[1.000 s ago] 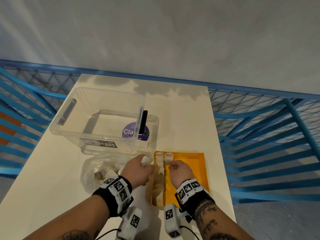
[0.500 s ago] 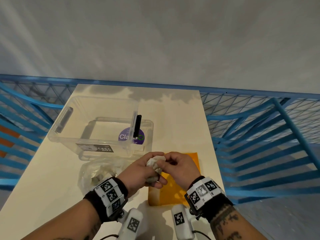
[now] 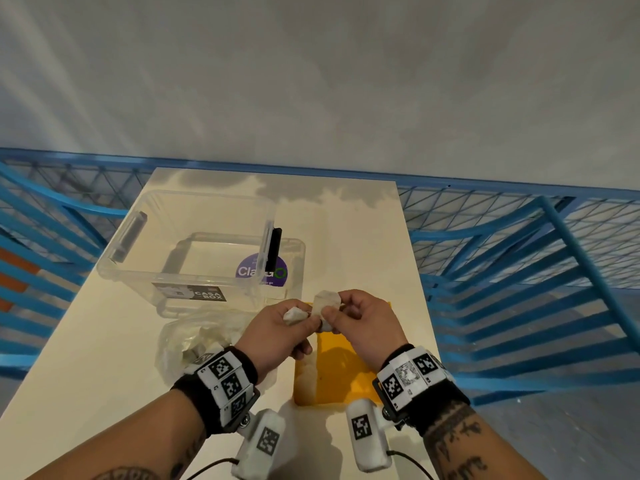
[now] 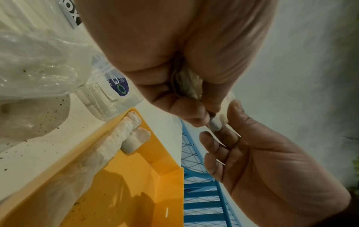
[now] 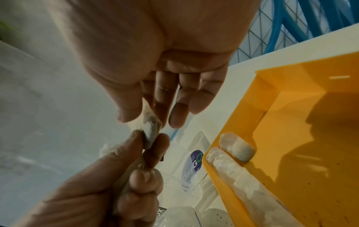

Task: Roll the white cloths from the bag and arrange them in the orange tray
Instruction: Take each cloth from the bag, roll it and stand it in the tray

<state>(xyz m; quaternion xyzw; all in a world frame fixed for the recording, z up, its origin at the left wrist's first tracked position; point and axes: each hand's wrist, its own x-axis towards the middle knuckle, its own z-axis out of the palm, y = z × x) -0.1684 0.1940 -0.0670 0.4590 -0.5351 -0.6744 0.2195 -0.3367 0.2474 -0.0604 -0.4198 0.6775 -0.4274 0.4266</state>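
Both hands hold one small white cloth (image 3: 323, 303) in the air above the far end of the orange tray (image 3: 341, 368). My left hand (image 3: 284, 332) grips its bunched left part, seen as the white cloth (image 4: 187, 83) between the curled fingers. My right hand (image 3: 362, 322) pinches the other end between thumb and forefinger, where the white cloth (image 5: 150, 127) shows. Rolled white cloths (image 4: 116, 138) lie along the tray's left wall, with the same rolled cloths (image 5: 233, 165) in the right wrist view. The clear plastic bag (image 3: 194, 341) with more cloths lies left of the tray.
A clear plastic box (image 3: 194, 251) with a purple sticker stands on the white table (image 3: 86, 341) behind the bag. Blue metal railings (image 3: 519, 271) run along both sides of the table and behind it. A grey wall fills the upper view.
Both hands rose from the tray, where the right hand was at a rolled cloth, and met above it. They now hold one cloth between them and pull its ends slightly apart.
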